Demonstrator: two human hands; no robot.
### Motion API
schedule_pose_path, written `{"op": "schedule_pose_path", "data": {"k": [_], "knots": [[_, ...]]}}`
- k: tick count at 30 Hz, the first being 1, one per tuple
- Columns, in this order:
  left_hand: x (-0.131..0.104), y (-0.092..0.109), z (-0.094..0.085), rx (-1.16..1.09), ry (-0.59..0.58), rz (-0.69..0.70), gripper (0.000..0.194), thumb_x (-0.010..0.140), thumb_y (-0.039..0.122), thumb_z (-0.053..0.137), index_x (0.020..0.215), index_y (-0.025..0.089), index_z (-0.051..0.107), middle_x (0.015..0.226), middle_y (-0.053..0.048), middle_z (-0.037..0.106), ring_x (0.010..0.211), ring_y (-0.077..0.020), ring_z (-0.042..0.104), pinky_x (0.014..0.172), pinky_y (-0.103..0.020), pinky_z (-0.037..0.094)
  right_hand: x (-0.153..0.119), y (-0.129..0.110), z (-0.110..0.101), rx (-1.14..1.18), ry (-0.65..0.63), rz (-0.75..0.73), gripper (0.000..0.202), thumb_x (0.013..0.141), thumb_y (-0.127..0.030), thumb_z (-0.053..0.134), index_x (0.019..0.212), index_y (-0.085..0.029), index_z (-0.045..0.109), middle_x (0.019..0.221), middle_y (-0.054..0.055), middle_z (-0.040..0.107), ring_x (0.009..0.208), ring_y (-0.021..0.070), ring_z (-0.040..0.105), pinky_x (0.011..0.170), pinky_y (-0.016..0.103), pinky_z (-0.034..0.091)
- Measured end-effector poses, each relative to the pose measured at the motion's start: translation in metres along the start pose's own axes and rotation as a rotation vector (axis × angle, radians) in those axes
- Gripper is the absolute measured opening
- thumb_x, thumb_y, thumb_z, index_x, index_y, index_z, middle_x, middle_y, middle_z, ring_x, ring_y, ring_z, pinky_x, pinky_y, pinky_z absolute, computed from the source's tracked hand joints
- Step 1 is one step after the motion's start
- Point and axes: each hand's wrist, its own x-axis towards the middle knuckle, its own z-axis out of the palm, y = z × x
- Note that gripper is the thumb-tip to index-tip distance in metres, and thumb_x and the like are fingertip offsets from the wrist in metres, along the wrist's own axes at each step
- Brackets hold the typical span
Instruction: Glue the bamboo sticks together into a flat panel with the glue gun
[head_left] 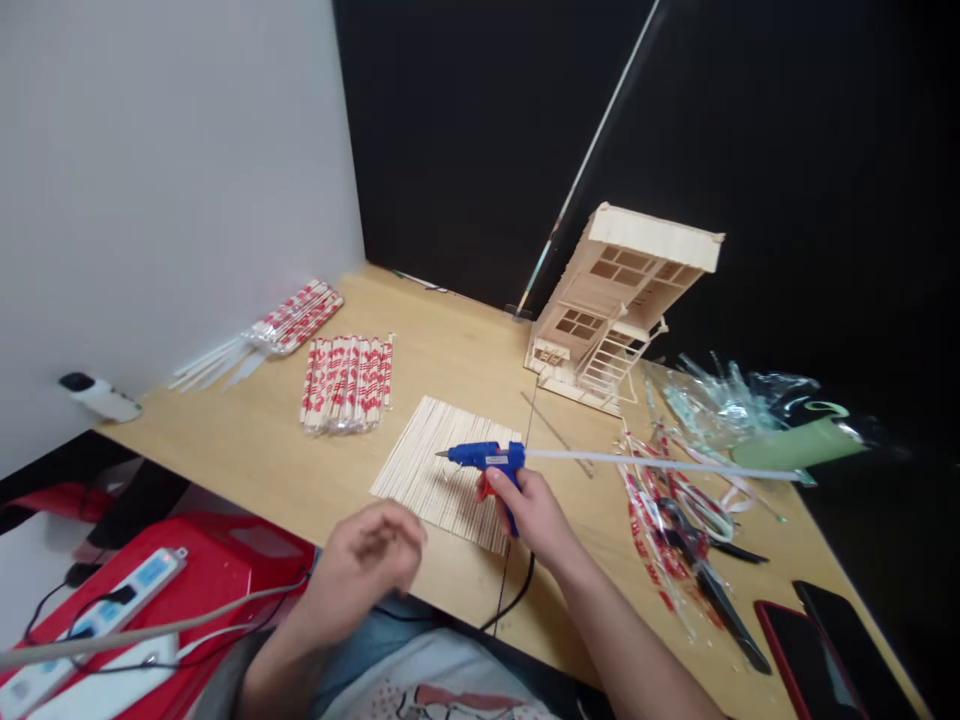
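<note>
glue gun (484, 456): blue body, long white glue stick (660, 462) out rear, over slat mat (416, 465) | right hand (538, 512): gripping it | left hand (366, 562): released, loosely curled | mat near table (225, 440) front edge, gap behind to model house (592, 303)

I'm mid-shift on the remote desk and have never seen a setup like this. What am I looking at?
There is no machine here: these are a person's bare hands, seen in one picture from a head-worn camera looking forward and down. The right hand grips a blue glue gun, a long pale glue stick poking out behind. The left hand is loosely curled, nothing visible in it.

Beneath the gun, on the wooden table, lies a flat panel of thin sticks. Beyond stand a small wooden model house and, to the left, two red-and-white bundles. Plastic wrappers and two phones lie on the right.
</note>
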Motion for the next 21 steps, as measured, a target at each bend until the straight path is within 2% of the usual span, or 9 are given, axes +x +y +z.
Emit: {"op": "schedule_pose_path", "data": {"k": [3,5,7,10,14,21], "knots": [[0.023,-0.019,-0.003,0.469,0.159,0.21,0.018,0.099,0.036,0.059,0.099,0.022,0.07,0.098,-0.007,0.074,0.096,-0.0237,0.068,0.09,-0.042,0.051,0.023,-0.006,0.009,-0.089,-0.046,0.019,0.063,0.088,-0.075,0.052,0.076,-0.016,0.067,0.04,-0.004,0.046,0.034,0.0112,0.044,0.039,0.022,0.034],[0.029,-0.037,-0.007,0.683,0.206,0.256,0.022,0.101,0.035,0.056,0.115,0.022,0.067,0.121,-0.011,0.071,0.116,-0.0282,0.064,0.101,-0.048,0.046,0.036,-0.008,0.016,-0.151,-0.061,0.017,0.062,0.09,-0.074,0.051,0.074,-0.017,0.066,0.039,-0.004,0.046,0.035,0.0115,0.045,0.041,0.023,0.035],[0.03,-0.051,-0.008,0.808,0.222,0.246,0.032,0.102,0.037,0.054,0.128,0.021,0.06,0.137,-0.015,0.063,0.127,-0.0311,0.058,0.106,-0.05,0.044,0.046,-0.009,0.023,-0.207,-0.065,0.014,0.059,0.093,-0.07,0.05,0.072,-0.017,0.065,0.039,-0.004,0.047,0.035,0.0119,0.046,0.042,0.023,0.036],[0.03,-0.062,-0.008,0.919,0.198,0.241,0.038,0.103,0.042,0.052,0.134,0.02,0.055,0.145,-0.017,0.058,0.133,-0.0326,0.055,0.107,-0.05,0.043,0.056,-0.012,0.032,-0.281,-0.053,0.029,0.052,0.098,-0.061,0.05,0.07,-0.019,0.062,0.04,-0.004,0.047,0.036,0.0123,0.047,0.043,0.023,0.036],[0.032,-0.058,-0.006,0.968,0.162,0.27,0.039,0.103,0.041,0.052,0.136,0.02,0.053,0.145,-0.015,0.059,0.135,-0.0315,0.054,0.109,-0.049,0.039,0.063,-0.015,0.042,-0.379,-0.036,0.054,0.048,0.102,-0.05,0.05,0.068,-0.019,0.061,0.042,-0.004,0.049,0.037,0.0128,0.049,0.046,0.023,0.038],[0.034,-0.057,-0.006,0.984,0.143,0.277,0.039,0.101,0.038,0.057,0.135,0.018,0.055,0.146,-0.013,0.061,0.135,-0.0309,0.054,0.11,-0.048,0.036,0.07,-0.011,0.05,-0.406,-0.041,0.058,0.049,0.104,-0.049,0.048,0.068,-0.019,0.062,0.04,-0.004,0.049,0.038,0.0137,0.051,0.05,0.024,0.04]]}}
